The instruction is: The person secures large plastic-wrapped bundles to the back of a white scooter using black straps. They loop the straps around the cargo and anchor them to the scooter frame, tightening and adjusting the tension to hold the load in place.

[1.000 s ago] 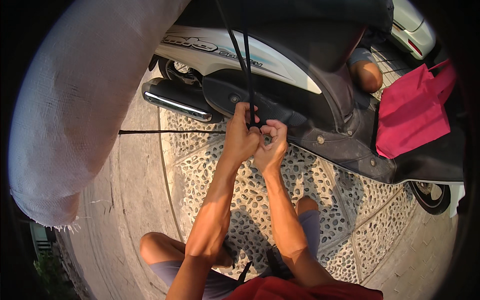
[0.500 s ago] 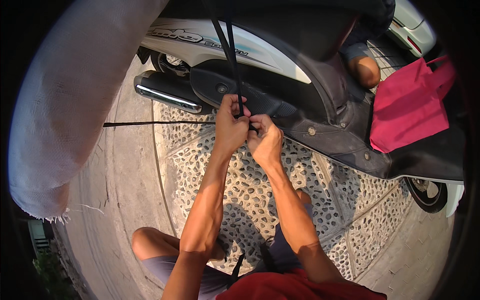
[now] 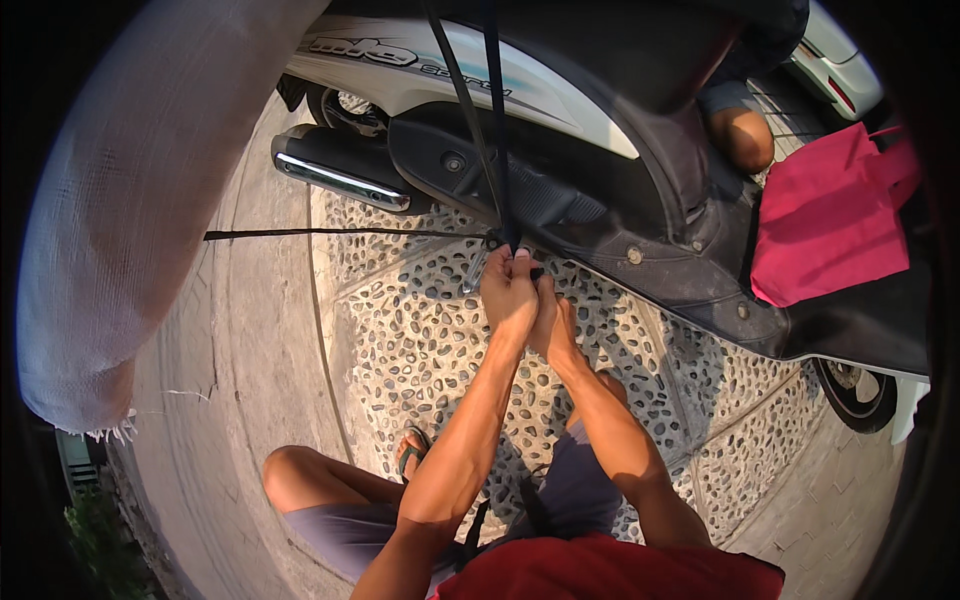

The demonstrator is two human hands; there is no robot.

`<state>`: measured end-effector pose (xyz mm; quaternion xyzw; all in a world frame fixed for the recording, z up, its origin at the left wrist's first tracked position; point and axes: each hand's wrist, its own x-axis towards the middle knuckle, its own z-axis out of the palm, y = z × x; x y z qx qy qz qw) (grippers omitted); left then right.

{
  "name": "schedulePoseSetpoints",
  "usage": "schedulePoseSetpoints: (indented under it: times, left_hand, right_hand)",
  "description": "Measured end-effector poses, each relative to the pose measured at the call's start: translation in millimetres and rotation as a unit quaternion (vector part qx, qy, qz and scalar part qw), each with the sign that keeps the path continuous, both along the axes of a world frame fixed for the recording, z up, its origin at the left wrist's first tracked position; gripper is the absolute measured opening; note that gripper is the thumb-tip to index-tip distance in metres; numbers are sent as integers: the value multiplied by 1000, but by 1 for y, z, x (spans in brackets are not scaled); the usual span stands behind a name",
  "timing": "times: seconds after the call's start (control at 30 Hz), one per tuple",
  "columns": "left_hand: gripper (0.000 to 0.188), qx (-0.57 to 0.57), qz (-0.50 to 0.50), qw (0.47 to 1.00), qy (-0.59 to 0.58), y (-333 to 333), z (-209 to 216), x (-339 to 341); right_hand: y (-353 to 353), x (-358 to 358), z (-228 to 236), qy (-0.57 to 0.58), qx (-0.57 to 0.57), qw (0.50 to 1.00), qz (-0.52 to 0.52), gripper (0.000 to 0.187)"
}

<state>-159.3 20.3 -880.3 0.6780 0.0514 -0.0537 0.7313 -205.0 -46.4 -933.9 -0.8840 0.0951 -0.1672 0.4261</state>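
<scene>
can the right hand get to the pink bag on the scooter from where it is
Probably yes, with a stretch. The right hand is at the black strap beside the left hand; the pink bag sits further right on the scooter's footboard, with nothing between.

Scooter (image 3: pixel 640 190) on pebbled pavement (image 3: pixel 420 340)

A scooter (image 3: pixel 600 150) stood across the far side of the pebbled paving (image 3: pixel 420 340), its exhaust pipe (image 3: pixel 340 172) toward the left. Two straps (image 3: pixel 480 110) ran down its side to both hands; the left hand (image 3: pixel 508 292) touched the right hand (image 3: pixel 553 322), just before the footboard. A bag (image 3: pixel 825 215) lay on the footboard at the right. A sack (image 3: pixel 150 190) hung at the left edge.
</scene>
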Motion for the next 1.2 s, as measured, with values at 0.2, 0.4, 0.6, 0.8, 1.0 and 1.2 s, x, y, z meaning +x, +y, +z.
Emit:
schedulePoseSetpoints:
  times: [0.2,0.4,0.6,0.8,1.0,1.2]
  left_hand:
    - [29,270,41,959,-75,-5,-99,-17]
    - [23,317,-23,938,-135,9,-138,5]
    - [24,287,-77,949,-103,6,-155,-2]
    - [31,297,-115,947,-50,12,-189,-1]
    - [32,389,-153,908,-14,5,-204,25]
    - [33,585,-368,722,37,20,-119,1]
  right_hand:
    - [17,-17,-151,74,123,990,-7,34]
    - [1,-8,-142,158,-33,985,58,29]
    - [-8,28,-46,6,301,949,89,29]
    - [15,77,-54,-69,281,957,22,37]
    - [13,91,-84,-53,188,981,-20,36]
    - [8,70,-59,-42,217,975,-10,34]
